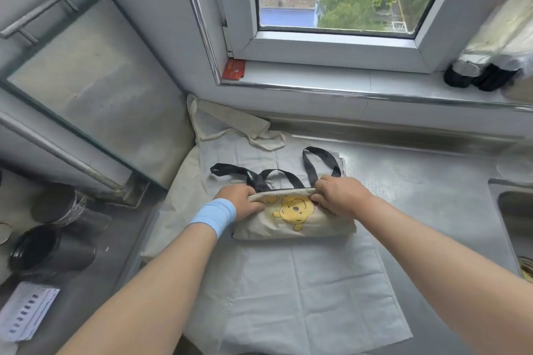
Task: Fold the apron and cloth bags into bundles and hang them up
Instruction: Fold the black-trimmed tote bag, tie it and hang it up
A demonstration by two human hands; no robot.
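Head view: both my hands sit mid-frame on the folded bear-print cloth bag (297, 217), my left hand (240, 201) with fingers closed on its upper left edge, my right hand (339, 196) with fingers pinching its upper right edge beside the black straps (277, 177). The bag lies on a pale blue cloth (311, 291) spread over the steel table (432, 196). A cream bag (227, 124) is crumpled behind, under the window sill (375, 83); dark cups (49, 248) stand lower left.

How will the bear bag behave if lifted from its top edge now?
Probably floppy: the bear bag is thin cloth, so its fold may fall open. Likely light. The black straps lie loose and would dangle. Both the left hand and right hand pinch its edge.
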